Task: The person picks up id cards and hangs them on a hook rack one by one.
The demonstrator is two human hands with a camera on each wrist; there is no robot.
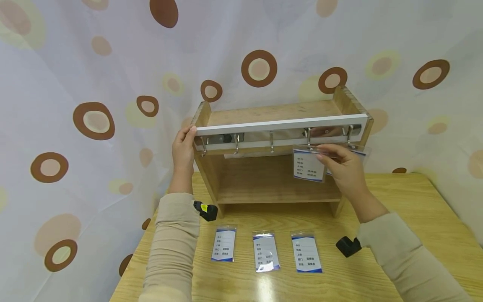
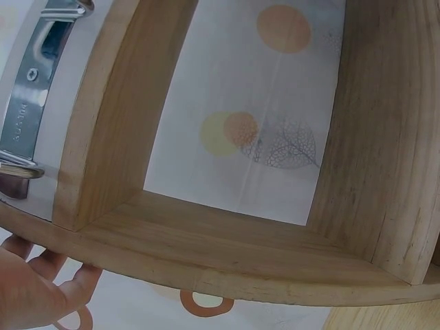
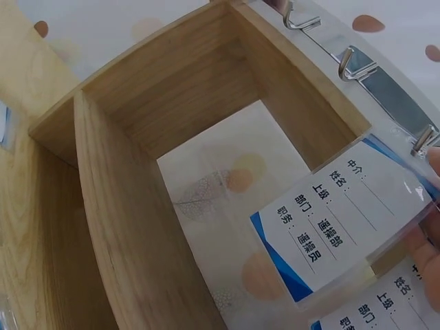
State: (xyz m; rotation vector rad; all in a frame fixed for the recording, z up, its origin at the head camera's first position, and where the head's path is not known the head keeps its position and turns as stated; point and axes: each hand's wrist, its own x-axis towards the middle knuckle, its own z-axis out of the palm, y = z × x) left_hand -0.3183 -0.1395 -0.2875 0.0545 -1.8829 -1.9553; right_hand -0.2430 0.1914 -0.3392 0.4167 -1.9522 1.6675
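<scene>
My right hand (image 1: 341, 165) pinches a clear-sleeved name badge (image 1: 308, 164) by its upper right edge, just under a metal hook (image 1: 308, 136) on the rack's right half. A second badge (image 3: 388, 302) shows beside it in the right wrist view; in the head view it is mostly hidden behind that hand. My left hand (image 1: 183, 153) holds the left end of the wooden rack (image 1: 279, 180), fingertips on its top front corner. In the left wrist view those fingers (image 2: 82, 285) lie against the side board. Whether the held badge is on the hook, I cannot tell.
Three more badges lie in a row on the wooden table (image 1: 226, 289) before the rack: a left one (image 1: 224, 244), a middle one (image 1: 266, 251) and a right one (image 1: 306, 252). More hooks (image 1: 236, 143) line the white front strip. A patterned cloth (image 1: 294, 33) hangs behind.
</scene>
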